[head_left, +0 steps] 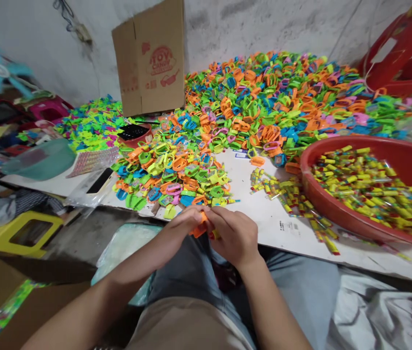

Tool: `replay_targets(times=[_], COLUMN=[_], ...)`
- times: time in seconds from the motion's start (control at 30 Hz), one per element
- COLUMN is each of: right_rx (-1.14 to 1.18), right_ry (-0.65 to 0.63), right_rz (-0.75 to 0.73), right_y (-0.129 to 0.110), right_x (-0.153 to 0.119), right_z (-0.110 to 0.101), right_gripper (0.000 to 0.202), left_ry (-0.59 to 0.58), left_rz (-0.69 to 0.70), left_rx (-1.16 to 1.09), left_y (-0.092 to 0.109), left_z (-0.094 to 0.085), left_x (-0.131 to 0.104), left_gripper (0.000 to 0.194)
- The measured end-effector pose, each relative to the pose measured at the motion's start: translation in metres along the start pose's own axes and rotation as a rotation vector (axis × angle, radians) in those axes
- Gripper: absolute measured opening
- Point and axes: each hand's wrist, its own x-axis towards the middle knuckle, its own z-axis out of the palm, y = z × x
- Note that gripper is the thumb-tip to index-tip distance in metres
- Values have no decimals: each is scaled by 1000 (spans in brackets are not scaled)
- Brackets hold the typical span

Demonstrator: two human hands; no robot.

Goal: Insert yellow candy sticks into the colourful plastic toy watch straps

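An orange toy watch (200, 227) is pinched between my two hands at the table's front edge, above my lap. My left hand (184, 219) closes on it from the left, thumb and fingers together. From the other side, my right hand (235, 236) has its fingers curled against the watch. A bit of yellow and red shows under the right fingers, too covered to name surely. Just beyond the hands lies a heap of colourful toy watches (180, 167). Small yellow candy-filled tubes (295, 197) lie loose to the right of them.
A red basin (337, 214) full of yellow tubes stands at right. Behind spreads a large pile of toy watches (264, 97), beside a cardboard box (151, 63). At left are a teal basin (42, 163), a black phone-like slab (99, 180) and a yellow stool (20, 233).
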Motion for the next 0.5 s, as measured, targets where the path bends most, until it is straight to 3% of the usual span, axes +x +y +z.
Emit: replay_targets(times=[0.3, 0.5], right_rx=[-46, -29], right_ry=[-78, -145], right_rz=[25, -27], right_y=[-6, 0], right_x=[0, -3], right_z=[4, 3], right_gripper=[21, 22], left_ry=[103, 93], left_rz=[14, 21], left_rx=[-46, -2], left_y=[-11, -13], left_z=[-9, -7], left_x=[1, 0], left_gripper=[21, 25])
